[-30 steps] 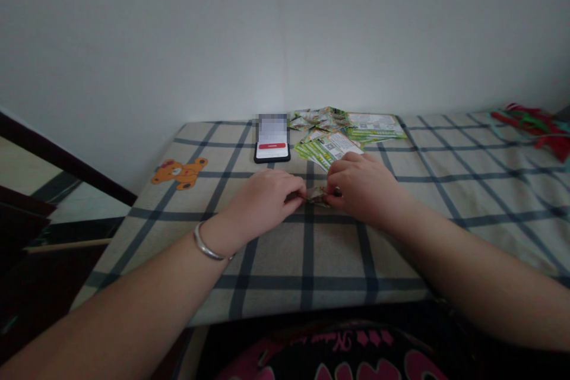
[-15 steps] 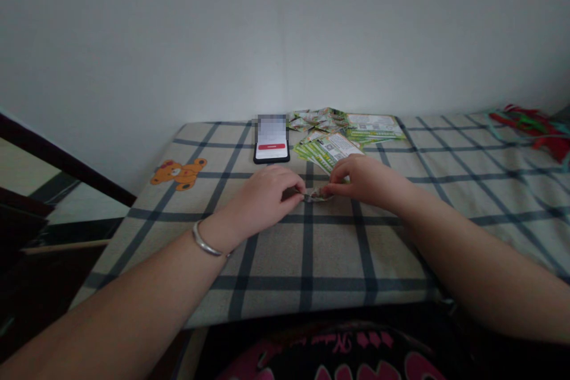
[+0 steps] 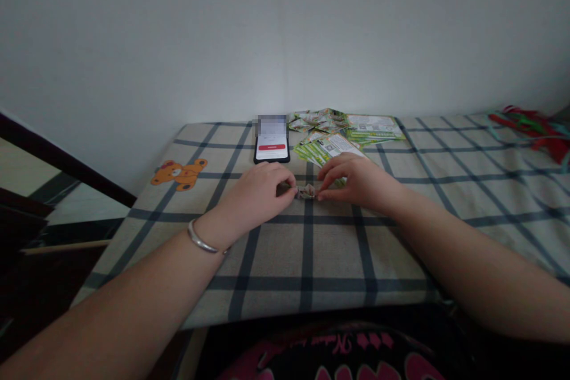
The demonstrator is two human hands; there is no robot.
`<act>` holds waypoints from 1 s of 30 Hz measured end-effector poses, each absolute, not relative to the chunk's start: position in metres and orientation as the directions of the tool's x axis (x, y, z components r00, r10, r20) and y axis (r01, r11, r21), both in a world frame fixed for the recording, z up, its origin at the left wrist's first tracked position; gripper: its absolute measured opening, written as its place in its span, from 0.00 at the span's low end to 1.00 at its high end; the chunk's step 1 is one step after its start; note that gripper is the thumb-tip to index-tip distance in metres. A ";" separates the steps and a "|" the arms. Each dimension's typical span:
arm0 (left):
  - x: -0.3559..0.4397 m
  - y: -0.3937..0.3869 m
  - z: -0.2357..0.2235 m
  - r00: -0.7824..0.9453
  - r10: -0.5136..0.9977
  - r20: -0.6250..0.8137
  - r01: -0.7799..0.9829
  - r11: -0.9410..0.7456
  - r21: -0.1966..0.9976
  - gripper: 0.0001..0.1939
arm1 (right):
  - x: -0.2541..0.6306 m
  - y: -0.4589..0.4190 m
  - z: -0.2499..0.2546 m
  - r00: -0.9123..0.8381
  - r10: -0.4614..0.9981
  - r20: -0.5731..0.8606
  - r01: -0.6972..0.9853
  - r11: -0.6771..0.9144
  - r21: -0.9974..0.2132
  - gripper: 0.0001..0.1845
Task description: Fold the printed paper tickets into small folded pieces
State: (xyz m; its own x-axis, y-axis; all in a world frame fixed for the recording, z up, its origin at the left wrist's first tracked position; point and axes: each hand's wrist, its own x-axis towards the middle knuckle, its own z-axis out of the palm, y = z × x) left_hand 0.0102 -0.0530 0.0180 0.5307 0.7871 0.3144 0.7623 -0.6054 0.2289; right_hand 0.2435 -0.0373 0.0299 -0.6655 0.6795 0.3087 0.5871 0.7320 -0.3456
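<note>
here, left fingers (image 3: 293,189) pinch a small folded paper (image 3: 306,192) by right fingers (image 3: 322,195)

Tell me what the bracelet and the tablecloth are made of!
The bracelet looks like smooth metal, maybe silver: it's grey and shiny. The tablecloth looks like matte woven fabric, perhaps cotton or linen, since it wrinkles softly on the right.

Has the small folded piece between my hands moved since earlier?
Yes, left: the small folded piece now lies across the dark cloth stripe it was mostly right of.
</note>
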 end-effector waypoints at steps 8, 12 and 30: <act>0.009 -0.052 0.014 0.558 0.773 0.302 0.752 -0.625 0.210 0.07 | 0.241 -0.035 0.025 -0.655 0.695 0.296 0.541 0.705 -0.459 0.04; 0.011 -0.054 0.015 0.565 0.767 0.305 0.760 -0.628 0.170 0.07 | 0.241 -0.034 0.022 -0.604 0.746 0.280 0.610 0.659 -0.439 0.05; 0.014 -0.061 0.026 0.602 0.741 0.297 0.765 -0.642 0.053 0.13 | 0.236 -0.045 0.028 -0.657 0.709 0.256 0.653 0.705 -0.278 0.05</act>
State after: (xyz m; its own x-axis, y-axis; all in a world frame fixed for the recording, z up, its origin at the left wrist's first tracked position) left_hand 0.0138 -0.0615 0.0259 0.6019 0.7414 0.2968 0.7649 -0.6420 0.0526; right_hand 0.2357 -0.0449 0.0281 -0.6565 0.7094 0.2563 0.6530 0.7046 -0.2778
